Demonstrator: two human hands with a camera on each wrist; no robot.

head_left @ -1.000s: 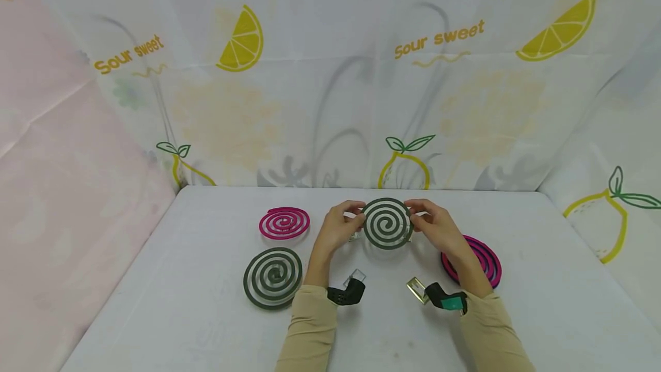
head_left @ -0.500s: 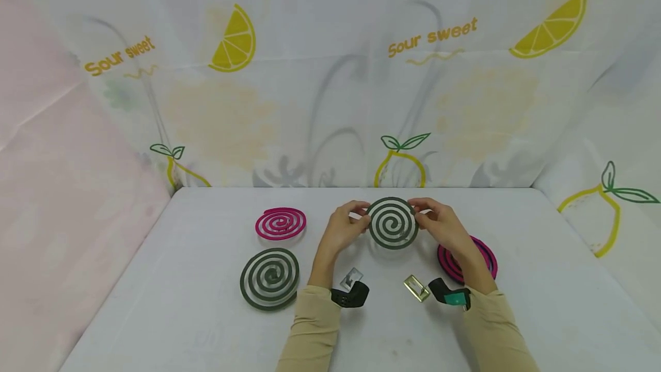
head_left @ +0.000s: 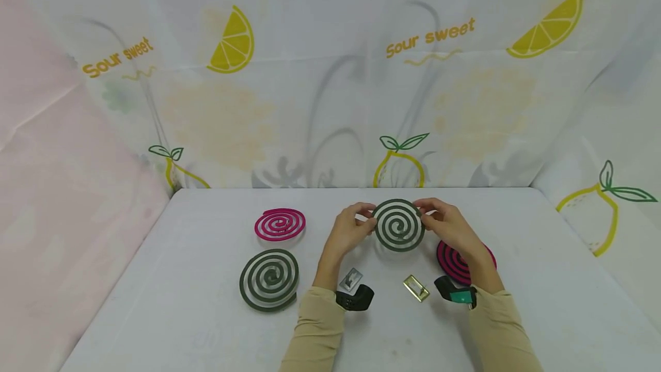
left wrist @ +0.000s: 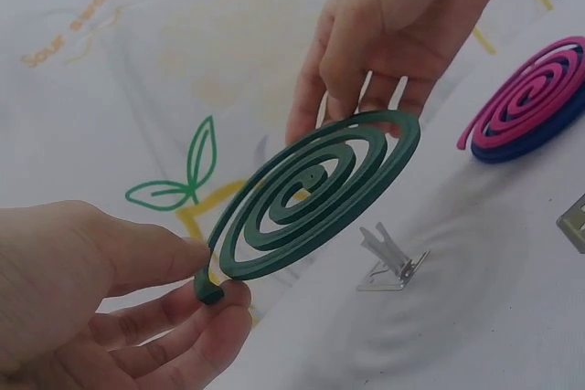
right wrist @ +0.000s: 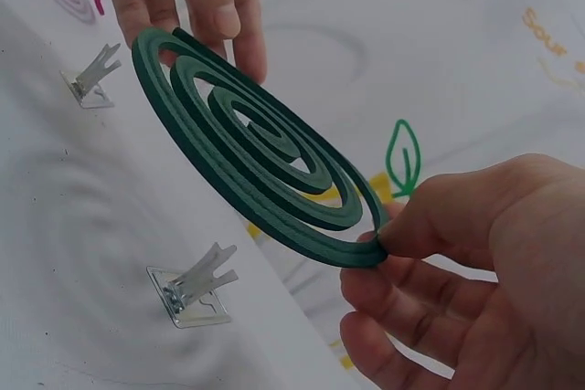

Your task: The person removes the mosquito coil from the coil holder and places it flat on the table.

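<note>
Both hands hold a dark green mosquito coil (head_left: 399,227) up over the back middle of the table. My left hand (head_left: 345,233) pinches its left edge between thumb and fingers, close to the coil's outer end in the left wrist view. On the opposite edge, my right hand (head_left: 448,229) pinches the rim the same way. The coil is in one piece and tilted in the wrist views. Below it a small silver metal coil stand (left wrist: 391,267) with upright prongs sits on the white table. The right wrist view shows two such stands, one nearer (right wrist: 192,289).
A second green coil (head_left: 248,280) lies left of my left forearm, with a pink coil (head_left: 281,238) behind it. Right of the hands, a pink and dark blue coil (head_left: 448,268) is partly covered by my right wrist. A silver stand (head_left: 351,279) and a gold stand (head_left: 415,288) lie between the forearms.
Both hands have shifted a little to the right with the green mosquito coil between them. Their pinch on it stays the same, and the other coils stay in place.
</note>
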